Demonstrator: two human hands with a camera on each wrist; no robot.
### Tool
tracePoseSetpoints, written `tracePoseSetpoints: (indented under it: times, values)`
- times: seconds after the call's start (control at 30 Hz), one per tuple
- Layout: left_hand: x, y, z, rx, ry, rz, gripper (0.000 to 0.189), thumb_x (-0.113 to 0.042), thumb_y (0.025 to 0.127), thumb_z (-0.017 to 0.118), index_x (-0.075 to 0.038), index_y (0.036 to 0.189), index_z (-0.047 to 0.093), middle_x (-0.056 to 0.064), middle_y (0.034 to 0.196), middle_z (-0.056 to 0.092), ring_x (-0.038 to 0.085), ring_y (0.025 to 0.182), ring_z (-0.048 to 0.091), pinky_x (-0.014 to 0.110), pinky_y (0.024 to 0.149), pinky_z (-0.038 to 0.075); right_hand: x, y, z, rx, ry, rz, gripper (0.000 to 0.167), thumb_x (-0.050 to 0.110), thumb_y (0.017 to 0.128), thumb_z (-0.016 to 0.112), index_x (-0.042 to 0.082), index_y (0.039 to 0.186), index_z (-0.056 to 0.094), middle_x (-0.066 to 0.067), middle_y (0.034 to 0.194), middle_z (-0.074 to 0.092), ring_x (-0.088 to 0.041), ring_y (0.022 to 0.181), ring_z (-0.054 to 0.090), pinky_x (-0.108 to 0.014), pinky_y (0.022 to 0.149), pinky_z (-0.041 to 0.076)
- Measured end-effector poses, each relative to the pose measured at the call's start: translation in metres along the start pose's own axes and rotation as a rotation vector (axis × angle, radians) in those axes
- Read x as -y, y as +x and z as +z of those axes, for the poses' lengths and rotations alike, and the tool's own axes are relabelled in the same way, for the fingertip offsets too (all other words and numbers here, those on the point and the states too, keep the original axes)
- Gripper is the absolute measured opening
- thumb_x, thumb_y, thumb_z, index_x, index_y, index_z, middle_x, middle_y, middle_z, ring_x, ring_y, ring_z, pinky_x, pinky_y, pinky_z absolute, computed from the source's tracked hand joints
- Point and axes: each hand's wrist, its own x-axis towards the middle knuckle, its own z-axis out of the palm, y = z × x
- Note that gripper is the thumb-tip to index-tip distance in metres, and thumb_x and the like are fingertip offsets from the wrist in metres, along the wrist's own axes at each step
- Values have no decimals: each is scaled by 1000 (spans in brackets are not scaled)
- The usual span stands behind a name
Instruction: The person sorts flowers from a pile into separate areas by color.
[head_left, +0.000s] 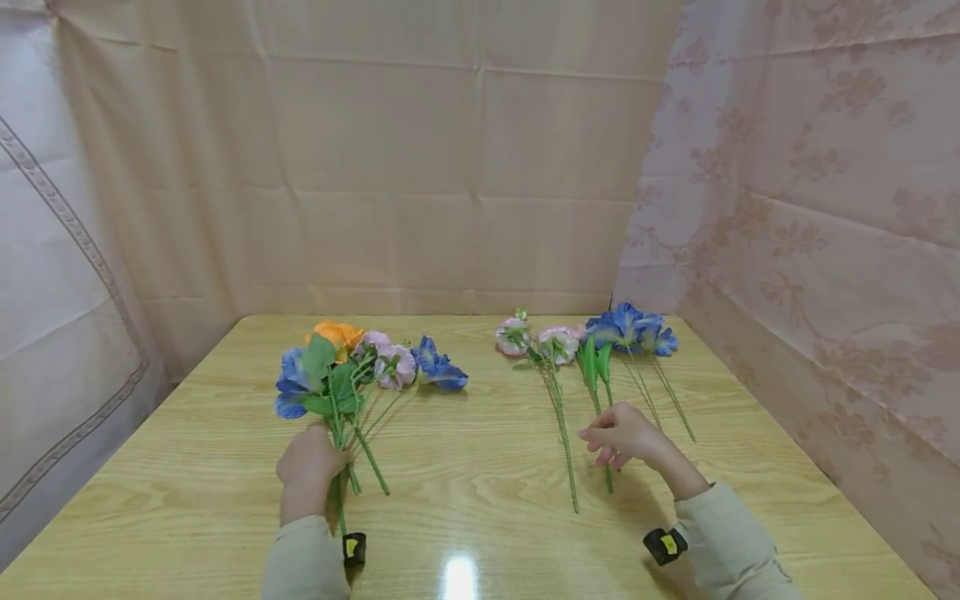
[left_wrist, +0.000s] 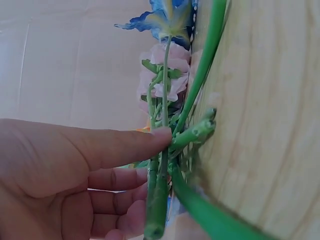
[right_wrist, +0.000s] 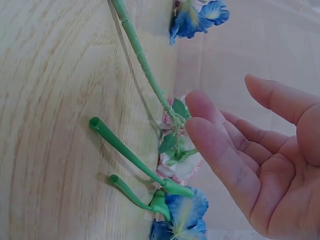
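Currently, via cams, I see L hand (head_left: 311,458) pinching stems (left_wrist: 158,207) of flower bunch (head_left: 342,385), L side of table (head_left: 465,450); R hand (head_left: 628,435), fingers loosely apart, nr R-side flowers (head_left: 591,363).

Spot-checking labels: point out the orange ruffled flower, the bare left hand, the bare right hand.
Orange ruffled flower (head_left: 340,335): head view, on its petals.
Bare left hand (head_left: 311,458): head view, back of the hand.
Bare right hand (head_left: 628,432): head view, back of the hand.
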Motion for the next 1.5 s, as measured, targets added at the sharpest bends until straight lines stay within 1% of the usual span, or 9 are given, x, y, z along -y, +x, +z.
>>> tracePoseSetpoints:
  times: [0.37, 0.5, 0.63, 0.77, 0.83, 1.03, 1.13, 1.3, 1.5]
  values:
    - [1, 3, 2, 27, -16, -18, 34, -24, 89, 53, 9, 94, 57, 30, 89, 57, 39, 75, 57, 47, 56, 46, -1, 0, 0, 24, -6, -18, 26, 14, 88, 56, -11, 92, 62, -14, 74, 61, -24, 58, 61, -35, 50, 51]
    - [1, 2, 1, 16, -28, -8, 28, -24, 86, 58, 4, 80, 57, 21, 78, 58, 31, 68, 57, 43, 52, 45, -1, -1, 0, 27, 0, -21, 27, 14, 88, 56, -11, 93, 62, -14, 74, 61, -24, 58, 61, -35, 49, 51]
    - [1, 1, 1, -11, -38, 17, 27, -20, 81, 62, -3, 65, 49, 12, 66, 53, 26, 62, 53, 40, 49, 43, -1, -1, 0, 30, 6, -14, 28, 15, 88, 57, -12, 94, 61, -14, 75, 61, -24, 58, 61, -35, 50, 51]
    - [1, 2, 2, -17, -18, 40, 33, -12, 81, 58, -10, 54, 39, 7, 57, 45, 22, 56, 46, 34, 46, 38, -2, -1, 1, 30, 6, -5, 27, 15, 88, 56, -11, 95, 61, -14, 76, 61, -24, 59, 61, -35, 51, 51]
    - [0, 3, 2, -21, 8, 54, 33, -9, 81, 55, -10, 52, 38, 8, 58, 46, 22, 56, 47, 34, 45, 38, -2, -1, 1, 32, 7, 0, 26, 14, 88, 56, -11, 94, 61, -15, 76, 61, -24, 59, 61, -35, 51, 51]
    - [-2, 3, -1, 8, 70, 64, 11, 0, 77, 49, 1, 69, 55, 20, 77, 58, 29, 66, 55, 42, 50, 45, -2, 0, 1, 40, 12, 2, 26, 14, 88, 56, -11, 94, 61, -15, 76, 61, -24, 59, 61, -34, 50, 51]
    - [-3, 2, -2, 19, 62, 33, 11, 0, 78, 49, 5, 76, 58, 21, 79, 58, 30, 68, 56, 42, 51, 45, -3, 0, 0, 47, 17, -7, 27, 14, 88, 56, -11, 96, 60, -14, 76, 61, -24, 59, 61, -35, 51, 51]
    - [-2, 2, -3, -12, 22, -14, 12, -3, 80, 52, 8, 82, 58, 22, 79, 59, 33, 69, 58, 41, 50, 45, -5, 1, 1, 56, 32, -1, 27, 14, 88, 56, -12, 96, 60, -14, 76, 61, -21, 58, 60, -34, 51, 51]
    - [-3, 0, -7, -44, 10, -23, 15, -3, 79, 54, 9, 87, 57, 23, 79, 57, 33, 68, 57, 39, 48, 45, -8, 1, 3, 49, 26, -16, 28, 14, 88, 56, -12, 96, 60, -14, 77, 61, -22, 58, 61, -34, 50, 51]
